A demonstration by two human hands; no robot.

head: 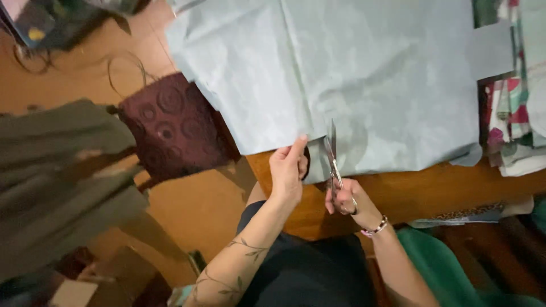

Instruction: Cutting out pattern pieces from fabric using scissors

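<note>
A large sheet of pale blue-grey fabric is lying across a wooden table, its near edge overhanging. The left hand is pinching that edge. The right hand is gripping metal scissors, blades hard to make out. Patterned cloths are being cut off at right.

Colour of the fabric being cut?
Pale grey-blue fabric, plain, seen in the head view.

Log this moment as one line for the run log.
left hand: pinching edge of pale blue fabric | right hand: holding scissors, blades at fabric edge | surface: wooden table
</note>
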